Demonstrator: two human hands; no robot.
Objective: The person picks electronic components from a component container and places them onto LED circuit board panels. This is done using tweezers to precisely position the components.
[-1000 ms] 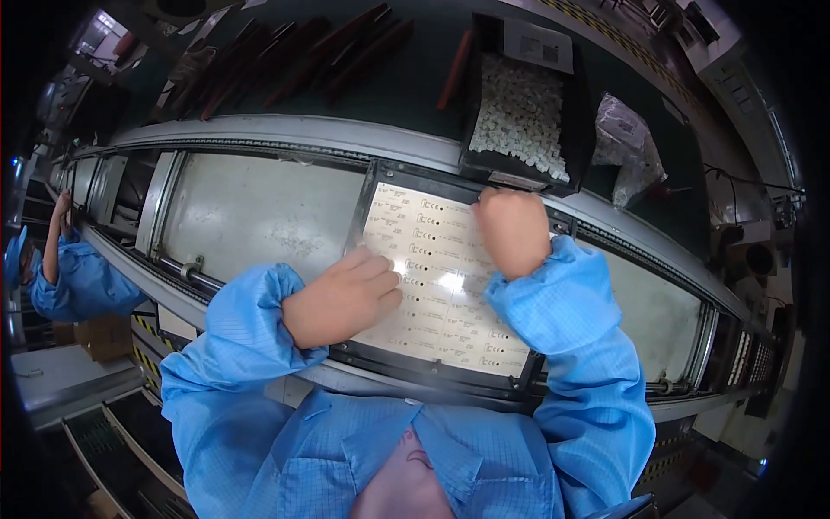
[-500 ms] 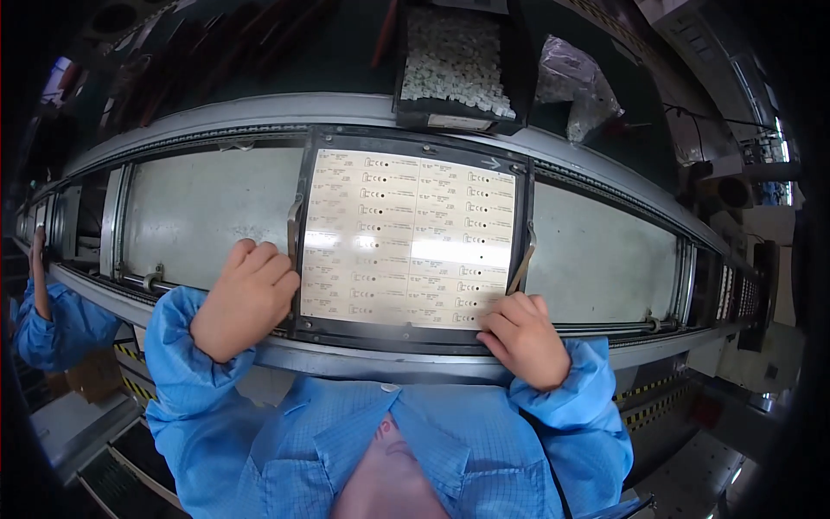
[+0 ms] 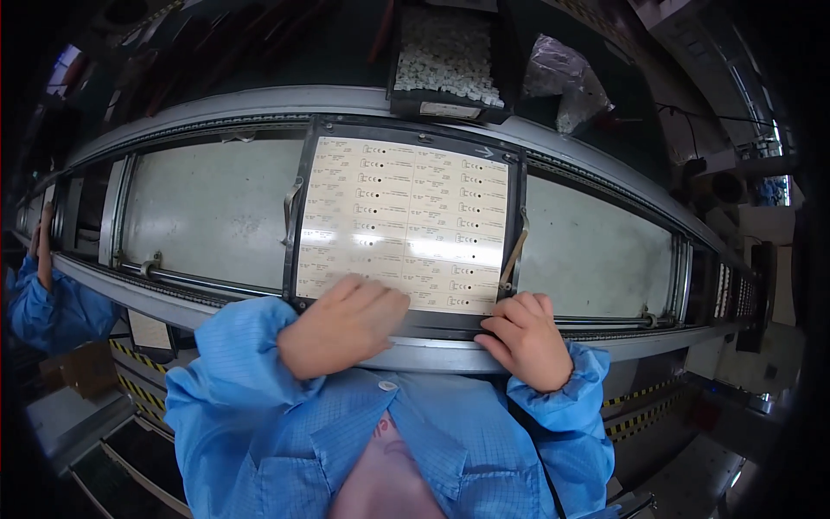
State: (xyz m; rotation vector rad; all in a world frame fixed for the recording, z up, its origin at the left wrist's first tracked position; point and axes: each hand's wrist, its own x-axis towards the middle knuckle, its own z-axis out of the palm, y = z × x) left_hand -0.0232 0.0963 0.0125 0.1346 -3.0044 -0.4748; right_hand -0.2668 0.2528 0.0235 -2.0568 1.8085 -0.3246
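A white panel (image 3: 398,227) with rows of repeated small printed marks lies in a black carrier frame (image 3: 298,164) on the conveyor, a strip of glare across its lower half. Strap-like handles flank the frame: a left handle (image 3: 290,210) and a right handle (image 3: 513,258). My left hand (image 3: 346,324) is over the panel's near left edge, knuckles up. It is slightly blurred, its fingertips hidden. At the frame's near right corner, my right hand (image 3: 529,342) is closed, its thumb and fingers gripping the edge.
Chain-edged conveyor rails (image 3: 207,290) run left to right. Beyond them stand a black box of small white parts (image 3: 448,65) and a clear plastic bag (image 3: 566,78). At far left, another person's blue sleeve (image 3: 56,307) and hand (image 3: 45,238) reach to the line.
My left hand has moved right from beside the left handle to the panel's near edge. My right hand stays at the near right corner. The frame appears slightly higher and tilted in view.
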